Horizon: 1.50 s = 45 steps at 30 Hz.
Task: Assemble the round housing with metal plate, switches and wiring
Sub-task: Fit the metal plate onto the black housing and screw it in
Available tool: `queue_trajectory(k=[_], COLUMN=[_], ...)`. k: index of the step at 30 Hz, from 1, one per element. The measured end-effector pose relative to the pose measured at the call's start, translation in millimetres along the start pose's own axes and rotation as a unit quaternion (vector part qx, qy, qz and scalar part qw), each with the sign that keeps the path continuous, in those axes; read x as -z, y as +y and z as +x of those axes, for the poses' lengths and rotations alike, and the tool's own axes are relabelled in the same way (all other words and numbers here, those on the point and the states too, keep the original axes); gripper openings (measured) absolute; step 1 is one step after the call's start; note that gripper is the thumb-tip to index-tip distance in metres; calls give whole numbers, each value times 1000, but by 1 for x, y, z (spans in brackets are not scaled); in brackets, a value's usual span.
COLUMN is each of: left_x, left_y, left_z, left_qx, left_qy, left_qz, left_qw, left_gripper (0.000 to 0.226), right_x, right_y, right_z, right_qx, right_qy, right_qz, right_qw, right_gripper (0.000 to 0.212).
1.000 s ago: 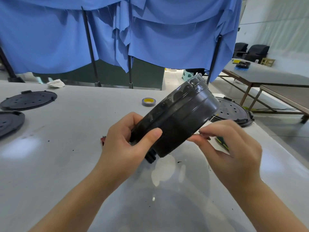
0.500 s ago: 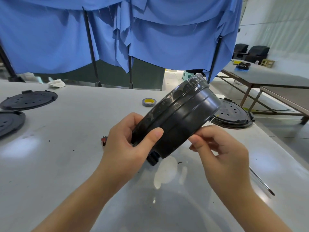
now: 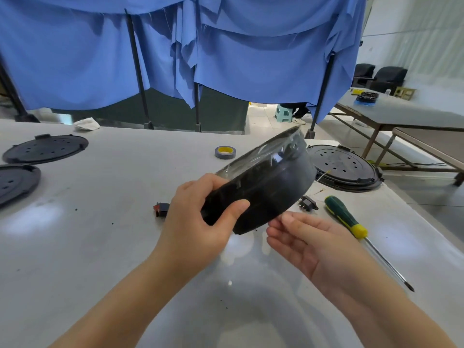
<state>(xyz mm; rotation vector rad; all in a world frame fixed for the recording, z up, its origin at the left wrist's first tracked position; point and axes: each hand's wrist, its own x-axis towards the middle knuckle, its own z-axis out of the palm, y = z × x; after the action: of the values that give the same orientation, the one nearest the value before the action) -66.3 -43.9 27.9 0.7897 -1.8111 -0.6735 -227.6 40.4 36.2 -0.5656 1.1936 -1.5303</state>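
My left hand [image 3: 198, 219] grips the black round housing [image 3: 266, 192] by its near rim, thumb on the outer wall, and holds it tilted above the table. A shiny metal plate [image 3: 253, 156] shows at its upper rim. My right hand [image 3: 308, 244] is palm up just under the housing's lower edge, fingers relaxed, holding nothing. A thin wire [image 3: 320, 175] trails from the housing's right side. A red and black switch [image 3: 161, 209] lies on the table left of my left hand. A black socket part [image 3: 308, 202] lies right of the housing.
A green and yellow screwdriver [image 3: 345, 216] lies at the right. A black perforated lid [image 3: 344, 167] sits behind the housing, and two more lids [image 3: 45, 148] lie at the far left. A tape roll [image 3: 225, 152] and a crumpled cloth [image 3: 86, 123] sit further back. The table edge [image 3: 411, 209] runs along the right.
My right hand has let go of the housing's side and dropped below it, opening palm up. The housing has tipped flatter, showing the metal plate at its rim.
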Motion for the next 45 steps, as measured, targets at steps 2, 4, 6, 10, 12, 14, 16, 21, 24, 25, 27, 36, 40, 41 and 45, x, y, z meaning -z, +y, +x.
queue_trajectory(k=[2, 4, 6, 10, 12, 14, 16, 21, 24, 25, 27, 36, 40, 41, 45], left_x=[-1, -2, -3, -3, -1, 2, 5, 4, 3, 3, 3, 2, 0, -1, -5], left_y=[-3, -5, -7, -9, -7, -5, -6, -9, -13, -14, -14, -14, -15, -16, -15], left_z=[0, 1, 2, 2, 0, -1, -2, -1, -1, -1, -1, -1, -1, -1, -4], left_qx=[-32, -74, -127, -177, -177, -161, -144, -117, -105, -104, -101, -86, -75, -77, -97], left_qy=[-9, -31, -74, -184, -224, -251, -274, -317, -329, -332, -339, -335, -322, -322, -311], left_qz=[50, 90, 131, 191, 209, 213, 209, 214, 229, 234, 239, 213, 187, 187, 201], left_qw=[998, 993, 980, 948, 935, 930, 928, 916, 910, 908, 904, 914, 925, 925, 924], left_gripper=[12, 11, 11, 10, 11, 14, 16, 22, 25, 25, 28, 34, 36, 33, 24], right_x=[7, 16, 25, 30, 31, 31, 30, 30, 30, 31, 33, 59, 79, 83, 98], right_y=[-1, -2, -1, 7, 14, 19, 24, 31, 29, 29, 27, 3, -16, -20, -31], right_z=[0, -1, -4, -11, -12, -12, -11, -10, -12, -12, -13, -9, 15, 22, 46], right_qx=[-77, -156, -223, -297, -315, -327, -338, -336, -327, -323, -311, -193, -57, -28, 26], right_qy=[-22, -53, -88, -126, -124, -120, -120, -108, -115, -117, -124, -38, 61, 83, 185], right_qz=[35, 68, 100, 140, 183, 206, 218, 204, 212, 218, 231, -251, -468, -513, -714], right_qw=[996, 984, 966, 936, 923, 914, 907, 913, 914, 913, 914, 948, 880, 854, 675], right_gripper=[15, 23, 38, 34, 39, 44, 48, 49, 45, 45, 48, 22, 24, 25, 29])
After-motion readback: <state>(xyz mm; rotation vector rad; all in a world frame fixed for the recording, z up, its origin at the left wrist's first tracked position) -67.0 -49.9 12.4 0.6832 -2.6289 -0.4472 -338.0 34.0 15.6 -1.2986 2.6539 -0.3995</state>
